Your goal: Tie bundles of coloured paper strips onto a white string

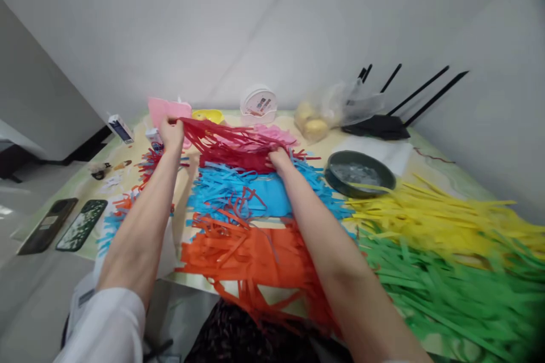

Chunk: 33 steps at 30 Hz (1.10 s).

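My left hand point(171, 133) is closed on one end of a bunch of dark red paper strips point(232, 144), lifting them above the table. At the other end, my right hand point(280, 160) presses down with its fingers curled into the same red strips. Just nearer to me lie a pile of blue paper strips point(238, 193) and a pile of orange paper strips point(251, 255). Pink strips point(272, 135) lie behind the red ones.
Yellow strips point(434, 215) and green strips point(447, 283) cover the right side. A dark round dish point(360, 173), a bag with yellowish lumps point(323, 113), a black antenna device point(383, 125), a white tub point(259, 103), a pink sheet point(164, 110) and two phones point(63, 224) lie about.
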### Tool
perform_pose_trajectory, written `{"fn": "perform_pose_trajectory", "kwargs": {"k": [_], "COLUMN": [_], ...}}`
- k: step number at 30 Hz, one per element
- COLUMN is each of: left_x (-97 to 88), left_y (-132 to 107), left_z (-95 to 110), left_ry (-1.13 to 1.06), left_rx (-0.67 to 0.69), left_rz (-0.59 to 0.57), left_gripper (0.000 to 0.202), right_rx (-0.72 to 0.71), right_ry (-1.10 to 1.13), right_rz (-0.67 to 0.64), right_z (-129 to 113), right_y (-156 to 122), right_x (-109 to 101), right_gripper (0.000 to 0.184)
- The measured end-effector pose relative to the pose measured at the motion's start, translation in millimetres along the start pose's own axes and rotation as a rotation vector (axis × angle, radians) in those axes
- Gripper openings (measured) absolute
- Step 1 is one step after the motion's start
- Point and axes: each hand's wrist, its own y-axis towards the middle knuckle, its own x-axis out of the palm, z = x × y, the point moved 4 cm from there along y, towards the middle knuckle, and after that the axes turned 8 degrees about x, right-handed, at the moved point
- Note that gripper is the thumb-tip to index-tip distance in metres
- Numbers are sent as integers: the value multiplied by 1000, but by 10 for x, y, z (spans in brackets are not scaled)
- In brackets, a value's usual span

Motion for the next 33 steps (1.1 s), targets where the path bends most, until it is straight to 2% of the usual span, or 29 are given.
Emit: {"fn": "perform_pose_trajectory", "kwargs": {"k": [4, 9, 14, 16, 17, 19, 21, 23, 25, 28, 30, 33], "left_x": [-340, -755, -1229, -1342, -1348, -1262, -1104, -976, -928, -1011, -1124, -1307], "left_y": [159, 338, 528, 517, 484, 369, 222, 101, 44, 95, 218, 507], "left_z": [59, 279, 539, 632, 677, 763, 828, 884, 936, 995, 988, 870], "left_ry": [-13, -31, -80, -86, -82, -71, -63, -58, -51, -48, -42, -31], "left_rx": [32, 63, 114, 177, 219, 303, 340, 342, 337, 358, 364, 312], "left_rz": [50, 168, 295, 308, 278, 160, 42, 8, 19, 67, 107, 186], "left_gripper": [14, 18, 17, 15, 14, 13, 14, 14, 13, 14, 16, 18], "right_rx": [108, 124, 94, 66, 43, -29, -135, -239, -299, -306, -297, -292], "right_ry": [205, 282, 157, 42, -32, -210, -414, -622, -811, -1018, -1102, -1177], "right_rz": [-7, -49, -65, -49, -35, 2, 24, 10, -23, -25, 2, 42], "right_z": [-26, -124, -180, -186, -190, -205, -219, -203, -145, -34, 18, 54], "right_y": [-79, -171, -269, -328, -364, -444, -532, -612, -667, -703, -721, -767], "right_x": [-160, -413, -715, -803, -820, -774, -600, -331, -58, 184, 227, 217], "right_gripper": [35, 31, 33, 33, 34, 35, 35, 36, 39, 42, 41, 41]}}
